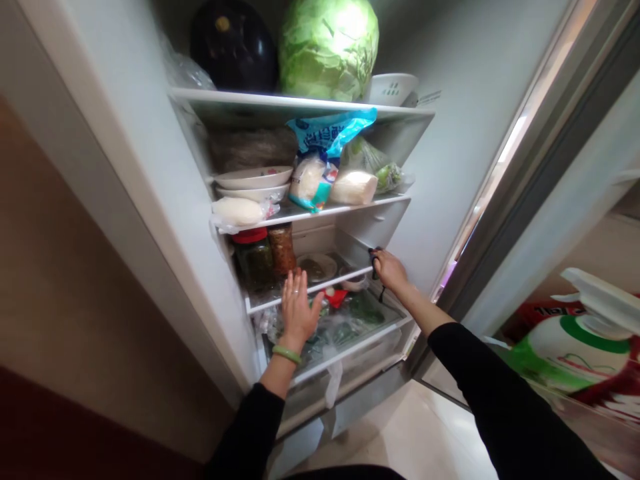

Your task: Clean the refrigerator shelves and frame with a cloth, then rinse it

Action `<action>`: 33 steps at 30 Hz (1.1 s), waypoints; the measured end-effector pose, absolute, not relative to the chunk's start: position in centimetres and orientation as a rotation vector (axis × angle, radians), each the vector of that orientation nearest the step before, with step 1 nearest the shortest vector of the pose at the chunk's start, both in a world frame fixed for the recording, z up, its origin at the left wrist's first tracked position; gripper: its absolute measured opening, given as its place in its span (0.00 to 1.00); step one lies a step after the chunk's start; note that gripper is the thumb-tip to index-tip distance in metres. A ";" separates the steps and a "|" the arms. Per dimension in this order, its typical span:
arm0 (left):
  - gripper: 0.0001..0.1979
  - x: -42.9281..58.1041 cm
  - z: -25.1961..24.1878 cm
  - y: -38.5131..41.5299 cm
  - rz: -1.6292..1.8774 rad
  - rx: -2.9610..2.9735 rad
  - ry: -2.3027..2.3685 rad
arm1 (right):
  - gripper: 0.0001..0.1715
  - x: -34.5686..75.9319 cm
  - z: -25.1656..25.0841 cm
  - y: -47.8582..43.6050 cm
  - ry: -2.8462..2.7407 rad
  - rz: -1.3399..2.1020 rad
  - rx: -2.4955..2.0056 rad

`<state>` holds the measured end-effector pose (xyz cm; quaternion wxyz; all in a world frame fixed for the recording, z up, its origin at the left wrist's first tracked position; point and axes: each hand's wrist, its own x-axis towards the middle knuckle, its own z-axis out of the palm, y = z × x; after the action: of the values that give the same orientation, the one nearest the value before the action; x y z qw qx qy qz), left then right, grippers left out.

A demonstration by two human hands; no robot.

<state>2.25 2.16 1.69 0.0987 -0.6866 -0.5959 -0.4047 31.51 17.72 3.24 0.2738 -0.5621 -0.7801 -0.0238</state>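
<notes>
Open white refrigerator, contents listed left to right.

- Left hand, green bangle at the wrist: fingers spread and flat, resting on the front edge of the lowest glass shelf, holding nothing.
- Above it, red-lidded glass jar of dark green pickles beside a taller jar of reddish-brown preserve.
- Centre of that shelf: shallow white plate of dark leftovers.
- Right hand: closed around a small black object with a dangling cord, at the shelf's right end near the inner wall.
- Below: clear crisper drawer of bagged greens.
- Upper shelves: stacked white bowls, blue printed plastic bag, pale green cabbage, dark round eggplant.

Handling note: judged best to steady the shelf with the flat palm and keep knuckles clear of the jars.

Writing: white characters on the blue bag, too blurred to read; jar labels illegible.
</notes>
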 end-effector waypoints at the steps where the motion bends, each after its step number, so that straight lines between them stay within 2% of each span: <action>1: 0.35 2.2 1.7 2.2 -1.184 -2.031 -1.762 | 0.29 31.4 2.6 17.4 -2.041 -0.081 -1.505; 8: 0.36 2.3 1.2 2.5 -1.098 -2.012 -1.728 | 0.28 28.6 -0.3 14.9 -1.714 -0.029 -1.378; 11: 0.37 2.3 1.1 2.7 -1.083 -1.996 -1.725 | 0.25 25.4 -0.3 12.5 -1.769 0.066 -1.213; 17: 0.37 2.5 1.1 2.8 -1.044 -2.002 -1.750 | 0.26 21.6 -2.7 6.4 -1.853 0.357 -0.880; 21: 0.36 2.6 1.2 2.7 -1.037 -2.000 -1.759 | 0.22 21.1 -6.0 5.6 -2.092 0.502 -0.907; 23: 0.36 2.6 1.3 2.7 -1.027 -2.008 -1.768 | 0.19 21.0 -6.0 5.8 -2.217 0.519 -0.971; 25: 0.36 2.6 1.3 2.6 -1.014 -2.013 -1.775 | 0.19 21.0 -3.8 5.5 -2.268 0.580 -0.962; 27: 0.36 2.6 1.4 2.5 -1.004 -2.013 -1.784 | 0.16 21.4 0.7 4.9 -2.143 0.628 -0.868; 30: 0.37 2.7 1.4 2.4 -0.999 -2.000 -1.809 | 0.18 22.5 10.0 4.6 -1.736 0.339 -0.734; 31: 0.37 2.8 1.5 2.4 -0.997 -1.997 -1.817 | 0.20 22.8 13.2 5.2 -1.668 0.235 -0.695; 33: 0.37 2.8 1.5 2.3 -0.991 -1.994 -1.827 | 0.32 23.0 18.7 7.8 -1.667 0.126 -0.620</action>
<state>2.84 2.26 1.54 0.1303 -0.6863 -0.6291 -0.3410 23.02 7.78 18.68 0.6282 -0.2704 -0.7275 0.0548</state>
